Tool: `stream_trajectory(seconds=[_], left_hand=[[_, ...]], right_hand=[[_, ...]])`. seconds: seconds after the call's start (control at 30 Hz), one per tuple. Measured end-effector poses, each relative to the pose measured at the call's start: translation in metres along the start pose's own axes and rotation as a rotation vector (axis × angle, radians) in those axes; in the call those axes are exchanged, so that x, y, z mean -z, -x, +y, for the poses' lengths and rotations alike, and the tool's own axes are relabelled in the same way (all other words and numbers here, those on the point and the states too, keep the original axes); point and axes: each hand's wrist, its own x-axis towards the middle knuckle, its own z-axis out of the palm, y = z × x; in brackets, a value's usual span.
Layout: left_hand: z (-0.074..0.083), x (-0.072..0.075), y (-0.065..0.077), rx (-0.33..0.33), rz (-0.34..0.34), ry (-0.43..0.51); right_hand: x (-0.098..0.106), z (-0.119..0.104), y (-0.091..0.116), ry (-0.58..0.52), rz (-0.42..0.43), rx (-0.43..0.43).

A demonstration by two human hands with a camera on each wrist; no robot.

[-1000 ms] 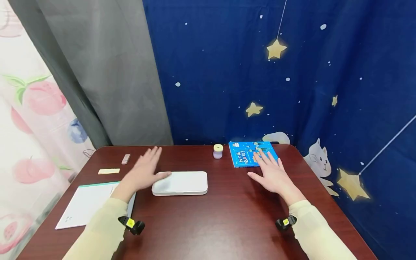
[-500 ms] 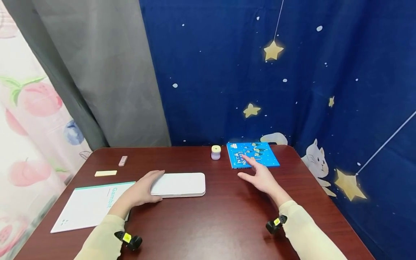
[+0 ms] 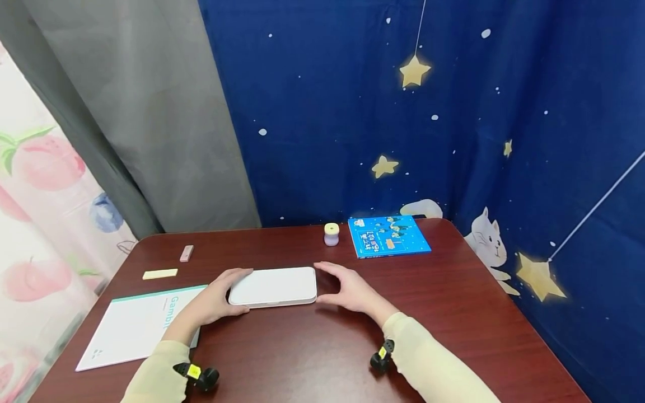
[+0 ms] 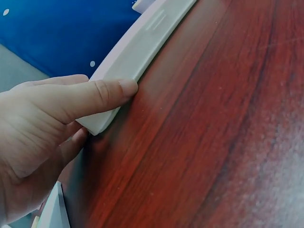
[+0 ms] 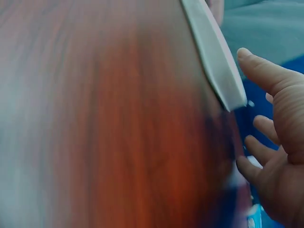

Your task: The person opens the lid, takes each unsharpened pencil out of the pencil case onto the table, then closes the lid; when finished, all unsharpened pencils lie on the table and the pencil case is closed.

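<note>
A flat white pencil case (image 3: 273, 286) with rounded corners lies on the brown table. My left hand (image 3: 214, 299) grips its left end, thumb on the front side and fingers round the back. In the left wrist view the thumb of my left hand (image 4: 61, 109) presses along the case's side (image 4: 133, 57); its other fingers are partly hidden behind. My right hand (image 3: 353, 290) is held at the case's right end, thumb and fingers spread apart. In the right wrist view a gap shows between the right thumb (image 5: 259, 66) and the case (image 5: 218, 61).
Left of the case lies a white notebook (image 3: 136, 327) with a teal edge. Behind it are a pale yellow strip (image 3: 160, 274) and a small pink block (image 3: 186, 253). A small yellow-and-lilac spool-shaped thing (image 3: 331, 234) and a blue book (image 3: 389, 236) are at the back of the table (image 3: 302, 358).
My left hand has come down from over the case and taken its left end. My right hand has moved left, from over the blue book to the case's right end.
</note>
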Motion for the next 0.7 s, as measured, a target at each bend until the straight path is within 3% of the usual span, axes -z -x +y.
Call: stream_trajectory(seconds=[0.27, 0.7], left_hand=[[-0.004, -0.002, 0.006, 0.016, 0.007, 0.038], [-0.011, -0.004, 0.000, 0.024, 0.012, 0.057]], right_hand=[[-0.023, -0.008, -0.014, 0.032, -0.005, -0.029], [-0.029, -0.003, -0.023, 0.042, 0.013, -0.043]])
